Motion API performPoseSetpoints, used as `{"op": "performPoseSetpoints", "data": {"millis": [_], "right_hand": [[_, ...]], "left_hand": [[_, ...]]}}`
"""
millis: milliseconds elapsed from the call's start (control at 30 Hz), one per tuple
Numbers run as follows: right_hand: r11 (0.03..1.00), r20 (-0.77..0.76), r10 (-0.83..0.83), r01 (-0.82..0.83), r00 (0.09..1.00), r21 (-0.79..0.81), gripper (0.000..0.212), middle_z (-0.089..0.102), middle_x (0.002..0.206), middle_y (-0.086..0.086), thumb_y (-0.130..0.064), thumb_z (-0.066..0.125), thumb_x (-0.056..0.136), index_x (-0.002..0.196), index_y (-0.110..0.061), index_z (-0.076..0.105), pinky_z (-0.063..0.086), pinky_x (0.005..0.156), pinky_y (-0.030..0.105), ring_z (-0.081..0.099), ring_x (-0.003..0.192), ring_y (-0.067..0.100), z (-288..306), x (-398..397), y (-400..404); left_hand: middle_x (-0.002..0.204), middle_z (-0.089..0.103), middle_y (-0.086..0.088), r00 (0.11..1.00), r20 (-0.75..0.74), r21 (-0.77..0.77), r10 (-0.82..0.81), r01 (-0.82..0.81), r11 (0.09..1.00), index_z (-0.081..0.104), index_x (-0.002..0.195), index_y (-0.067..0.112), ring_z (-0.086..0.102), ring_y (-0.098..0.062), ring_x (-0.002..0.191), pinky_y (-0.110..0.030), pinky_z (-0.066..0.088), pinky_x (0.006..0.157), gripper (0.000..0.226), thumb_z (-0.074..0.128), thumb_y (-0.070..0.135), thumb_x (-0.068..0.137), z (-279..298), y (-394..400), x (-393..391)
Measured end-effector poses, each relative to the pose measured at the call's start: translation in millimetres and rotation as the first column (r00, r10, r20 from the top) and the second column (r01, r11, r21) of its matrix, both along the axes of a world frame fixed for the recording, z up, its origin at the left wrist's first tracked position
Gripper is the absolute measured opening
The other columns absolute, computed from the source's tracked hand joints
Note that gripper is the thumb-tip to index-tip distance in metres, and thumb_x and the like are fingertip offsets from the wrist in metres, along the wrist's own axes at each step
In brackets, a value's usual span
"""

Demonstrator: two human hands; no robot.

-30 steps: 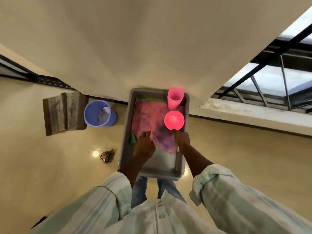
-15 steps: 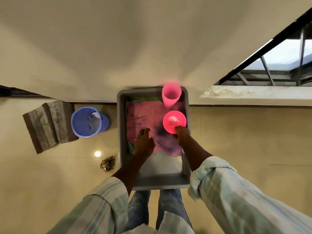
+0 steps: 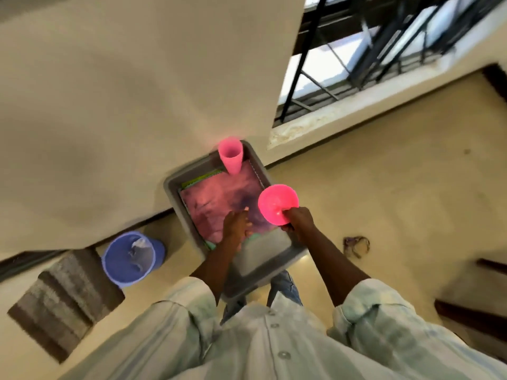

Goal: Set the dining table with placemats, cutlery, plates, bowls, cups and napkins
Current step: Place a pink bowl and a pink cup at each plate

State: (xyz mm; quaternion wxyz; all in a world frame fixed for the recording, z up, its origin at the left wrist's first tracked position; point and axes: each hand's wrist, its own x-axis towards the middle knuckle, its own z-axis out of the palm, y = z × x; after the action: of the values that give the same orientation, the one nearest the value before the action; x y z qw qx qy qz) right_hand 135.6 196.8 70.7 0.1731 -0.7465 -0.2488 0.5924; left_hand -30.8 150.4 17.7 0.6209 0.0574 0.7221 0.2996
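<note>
A grey plastic tub [image 3: 285, 249] stands on the floor in front of me. Inside it lies a pink placemat [image 3: 216, 201] over a green one, and a tall pink cup [image 3: 231, 156] stands upright in the far corner. My right hand [image 3: 297, 222] pinches the near rim of a pink bowl [image 3: 277, 202], held above the tub's right edge. My left hand [image 3: 236, 226] lies on the near end of the pink placemat, fingers pointing into the tub.
A blue bucket [image 3: 131, 257] with crumpled paper stands left of the tub, beside a striped brown mat [image 3: 63, 300]. A cream wall rises just behind the tub. A window with dark bars [image 3: 365, 53] is upper right. A small dark object [image 3: 356, 245] lies on the floor at right.
My right hand has lifted the pink bowl up and to the right, off the placemat to above the tub's right edge. The camera has swung; my left hand stays on the placemat.
</note>
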Motion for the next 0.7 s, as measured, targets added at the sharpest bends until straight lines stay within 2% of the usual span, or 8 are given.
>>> {"op": "performPoseSetpoints", "data": {"millis": [67,200,267,333,400,500,567,700], "right_hand": [[1.000,0.013,-0.013,0.012,1.000,0.029,0.030,0.061,0.071,0.018,-0.003,0.057,0.086,0.110,0.014,0.059,0.046,0.037,0.022,0.060,0.052,0.024,18,14,-28],[0.991,0.002,-0.103,0.102,0.995,0.088,0.037,0.062,0.077,0.016,-0.007,0.059,0.082,0.114,0.012,0.057,0.052,0.045,0.026,0.061,0.063,0.025,48,42,-93],[0.986,0.012,-0.138,0.136,0.990,0.095,0.030,0.062,0.074,0.017,-0.004,0.057,0.086,0.111,0.013,0.059,0.052,0.046,0.026,0.061,0.058,0.024,55,54,-120],[0.980,0.021,-0.175,0.173,0.984,0.099,0.028,0.064,0.074,0.021,-0.004,0.058,0.086,0.107,0.014,0.061,0.053,0.048,0.026,0.062,0.055,0.025,63,67,-145],[0.973,0.030,-0.215,0.211,0.976,0.098,0.026,0.065,0.078,0.024,-0.006,0.060,0.085,0.104,0.012,0.062,0.052,0.049,0.026,0.062,0.055,0.026,72,79,-167],[0.936,0.032,-0.333,0.326,0.942,0.136,0.037,0.064,0.074,0.023,-0.011,0.064,0.078,0.104,0.014,0.062,0.051,0.048,0.025,0.061,0.053,0.026,82,104,-207],[0.917,0.046,-0.381,0.371,0.923,0.143,0.030,0.064,0.073,0.024,-0.010,0.062,0.083,0.103,0.013,0.063,0.052,0.049,0.025,0.061,0.053,0.026,88,120,-237],[0.867,0.078,-0.490,0.475,0.868,0.154,0.021,0.066,0.073,0.022,-0.012,0.061,0.085,0.094,0.006,0.064,0.053,0.051,0.025,0.063,0.056,0.025,99,150,-324]], "left_hand": [[0.069,0.061,-0.008,0.993,0.118,0.040,-0.013,0.008,0.999,0.063,0.089,0.012,0.053,-0.030,0.065,-0.024,0.044,0.050,0.019,0.057,0.030,0.093,13,-4,8],[0.068,0.061,-0.003,0.956,0.227,0.103,-0.183,0.163,0.981,0.061,0.079,0.015,0.057,-0.019,0.065,-0.031,0.049,0.061,0.031,0.060,0.045,0.090,46,-30,34],[0.080,0.069,-0.006,0.917,0.286,0.113,-0.278,0.255,0.960,0.065,0.090,0.012,0.064,-0.022,0.074,-0.035,0.054,0.065,0.040,0.061,0.052,0.086,55,-40,48],[0.098,0.071,-0.010,0.872,0.327,0.132,-0.365,0.341,0.931,0.064,0.103,0.013,0.068,-0.029,0.087,-0.044,0.057,0.077,0.048,0.060,0.057,0.085,68,-50,67],[0.106,0.069,-0.009,0.834,0.336,0.136,-0.438,0.418,0.898,0.062,0.107,0.019,0.067,-0.031,0.096,-0.051,0.055,0.086,0.045,0.058,0.058,0.085,81,-60,88],[0.115,0.066,-0.013,0.736,0.368,0.168,-0.568,0.548,0.819,0.060,0.117,0.016,0.065,-0.036,0.103,-0.057,0.053,0.087,0.059,0.067,0.060,0.077,94,-83,121],[0.120,0.064,-0.018,0.673,0.402,0.195,-0.621,0.599,0.776,0.060,0.123,0.014,0.063,-0.041,0.106,-0.061,0.051,0.087,0.077,0.073,0.064,0.066,96,-100,142],[0.126,0.062,-0.019,0.425,0.530,0.273,-0.734,0.734,0.622,0.059,0.128,0.018,0.056,-0.044,0.118,-0.068,0.039,0.098,0.077,0.062,0.070,0.071,111,-160,194]]}}
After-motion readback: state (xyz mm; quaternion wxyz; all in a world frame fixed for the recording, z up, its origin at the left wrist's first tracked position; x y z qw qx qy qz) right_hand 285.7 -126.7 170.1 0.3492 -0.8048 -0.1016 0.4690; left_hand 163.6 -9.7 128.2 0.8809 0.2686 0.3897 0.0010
